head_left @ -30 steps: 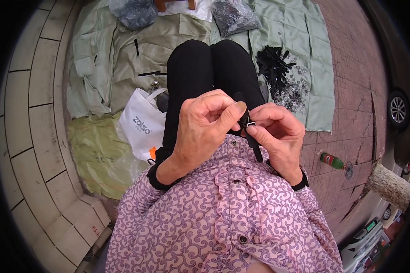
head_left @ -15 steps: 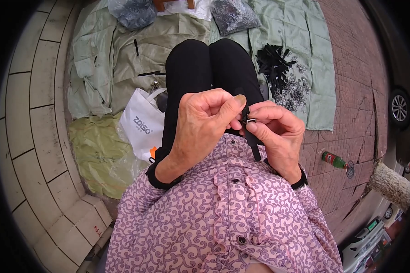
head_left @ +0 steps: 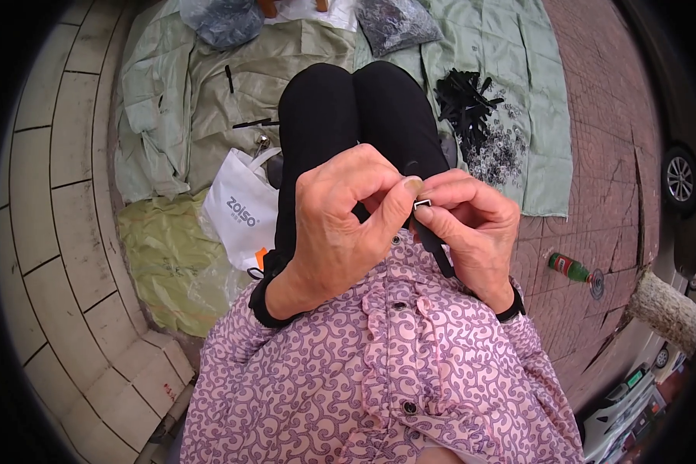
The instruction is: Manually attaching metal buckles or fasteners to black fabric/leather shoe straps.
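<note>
Above my lap, my left hand [head_left: 348,224] and my right hand [head_left: 472,224] meet at the fingertips. Between them is a black strap [head_left: 435,246], its lower end hanging down toward my patterned top. A small silvery rectangular buckle [head_left: 422,204] shows on the strap, pinched between my right thumb and fingers. My left thumb and forefinger press together on the strap's upper part, just beside the buckle; the fingers partly hide it. Right of my knees, a pile of black straps [head_left: 468,100] lies beside scattered small metal buckles [head_left: 503,151].
Green sheets [head_left: 545,147] cover the ground. A white bag [head_left: 240,209] lies left of my legs, near a few loose black straps [head_left: 230,79]. Filled plastic bags [head_left: 398,25] stand at the far side. A green bottle [head_left: 568,267] lies on the paving at right, near a stone post [head_left: 667,309].
The left fingertips have moved slightly closer over the strap by the buckle. The strap's hanging end has swung a little to the right.
</note>
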